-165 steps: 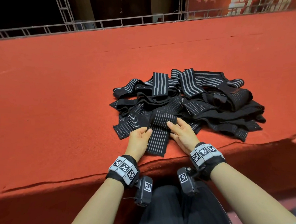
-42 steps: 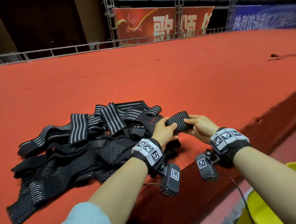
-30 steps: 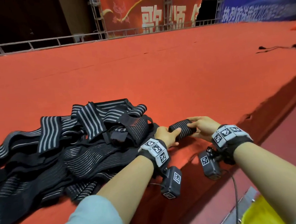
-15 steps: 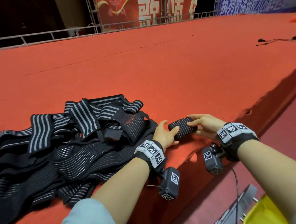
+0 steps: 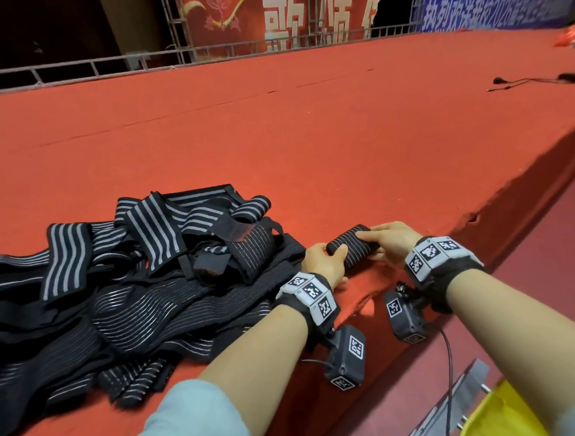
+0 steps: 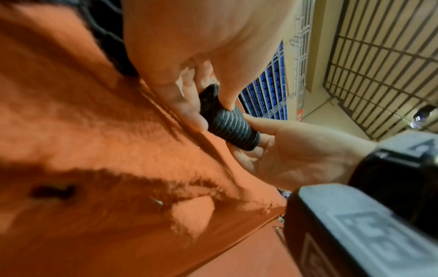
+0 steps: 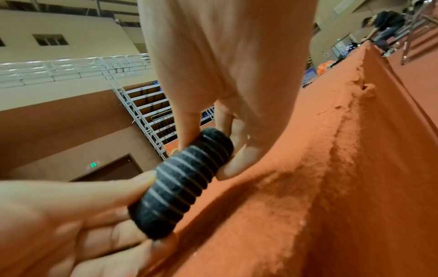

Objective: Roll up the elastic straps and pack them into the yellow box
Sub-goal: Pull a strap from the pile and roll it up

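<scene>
A rolled-up black strap with thin grey stripes [image 5: 352,248] lies near the front edge of the red-carpeted platform [image 5: 274,125]. My left hand [image 5: 325,261] grips its left end, thumb over the top. My right hand [image 5: 389,244] holds its right end, fingers laid along it. The left wrist view shows the roll [image 6: 227,121] pinched between both hands; the right wrist view shows the roll [image 7: 182,183] the same way. A heap of loose black striped straps [image 5: 123,283] lies to the left. A corner of the yellow box [image 5: 509,416] shows at bottom right, below the platform.
The platform's front edge [image 5: 480,227] drops off just behind my wrists, with a torn spot in the carpet. A black cable [image 5: 522,80] lies far right on the carpet. A metal railing [image 5: 204,53] and banners stand at the back. A metal frame [image 5: 456,405] sits beside the yellow box.
The strap went from half rolled to a finished roll. Both hands carried it right, away from the heap, and lowered it to the carpet by the edge. The head view turned right.
</scene>
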Demonstrator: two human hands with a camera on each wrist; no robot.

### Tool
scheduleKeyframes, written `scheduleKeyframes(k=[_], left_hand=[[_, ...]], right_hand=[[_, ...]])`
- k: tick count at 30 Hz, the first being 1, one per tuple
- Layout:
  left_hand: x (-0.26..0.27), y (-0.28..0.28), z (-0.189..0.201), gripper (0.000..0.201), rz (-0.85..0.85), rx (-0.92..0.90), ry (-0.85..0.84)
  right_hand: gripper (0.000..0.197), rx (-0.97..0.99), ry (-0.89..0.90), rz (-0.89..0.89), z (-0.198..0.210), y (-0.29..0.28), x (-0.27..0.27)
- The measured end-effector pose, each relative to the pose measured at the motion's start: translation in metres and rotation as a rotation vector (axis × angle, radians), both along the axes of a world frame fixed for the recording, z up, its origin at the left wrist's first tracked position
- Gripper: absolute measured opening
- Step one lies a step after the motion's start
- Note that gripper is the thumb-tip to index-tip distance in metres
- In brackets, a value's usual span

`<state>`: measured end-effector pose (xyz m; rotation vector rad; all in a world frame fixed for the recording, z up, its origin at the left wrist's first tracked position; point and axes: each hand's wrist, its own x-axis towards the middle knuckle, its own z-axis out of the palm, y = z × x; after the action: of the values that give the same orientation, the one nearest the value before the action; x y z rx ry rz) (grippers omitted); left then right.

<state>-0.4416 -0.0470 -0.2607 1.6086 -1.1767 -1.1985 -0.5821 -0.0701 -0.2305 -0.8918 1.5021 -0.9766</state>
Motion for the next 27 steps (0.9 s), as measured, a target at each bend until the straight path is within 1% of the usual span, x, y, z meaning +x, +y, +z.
scheduleKeyframes(k=[1,3,4,6,8,9,11,14,15,20,22,23,24,26,27], left_hand=[[-0.001,-0.003,0.000,0.022,0.006,-0.018,-0.081],[-0.001,-0.007,0.001,0.025,0.036,-0.038,-0.153],[-0.001,-0.009,0.001,0.028,0.049,-0.027,-0.161],[-0.001,-0.012,-0.001,0.039,0.075,0.038,-0.165],[0.000,-0.013,-0.003,0.051,0.075,0.077,-0.164],[0.000,-0.013,-0.004,0.054,0.076,0.082,-0.161],[0.000,-0.015,-0.002,0.054,0.060,0.090,-0.165],[0.001,-0.018,0.003,0.044,0.020,0.119,-0.151],[0.002,-0.019,0.003,0.043,0.011,0.125,-0.146],[0.004,-0.021,0.000,0.046,-0.026,0.163,-0.137],[0.004,-0.018,0.001,0.056,-0.055,0.161,-0.200],[0.003,-0.017,0.000,0.063,-0.048,0.145,-0.247],[0.002,-0.016,-0.001,0.071,-0.035,0.130,-0.281],[-0.001,-0.013,-0.001,0.085,-0.007,0.118,-0.290],[-0.001,-0.011,0.001,0.087,0.002,0.109,-0.282]], right_hand=[[0.022,-0.016,0.043,-0.013,-0.002,-0.003,0.001],[0.018,-0.040,0.125,-0.027,-0.004,-0.006,0.006],[0.015,-0.045,0.167,-0.027,-0.004,-0.009,0.007],[0.012,-0.024,0.316,0.004,-0.006,-0.012,0.009],[0.018,0.012,0.442,0.041,-0.009,-0.015,0.006],[0.019,0.027,0.462,0.054,-0.011,-0.016,0.005],[0.022,0.041,0.446,0.068,-0.015,-0.019,0.002],[0.022,0.029,0.428,0.070,-0.015,-0.017,0.002],[0.021,0.020,0.425,0.067,-0.016,-0.017,0.002],[0.020,-0.021,0.472,0.040,-0.020,-0.014,0.006],[0.021,-0.029,0.625,0.040,-0.020,-0.011,0.006],[0.023,-0.032,0.724,0.037,-0.017,-0.008,0.008],[0.026,-0.031,0.780,0.025,-0.016,-0.005,0.008],[0.032,-0.029,0.784,0.019,-0.010,0.002,0.011],[0.033,-0.019,0.781,0.027,-0.008,0.003,0.010]])
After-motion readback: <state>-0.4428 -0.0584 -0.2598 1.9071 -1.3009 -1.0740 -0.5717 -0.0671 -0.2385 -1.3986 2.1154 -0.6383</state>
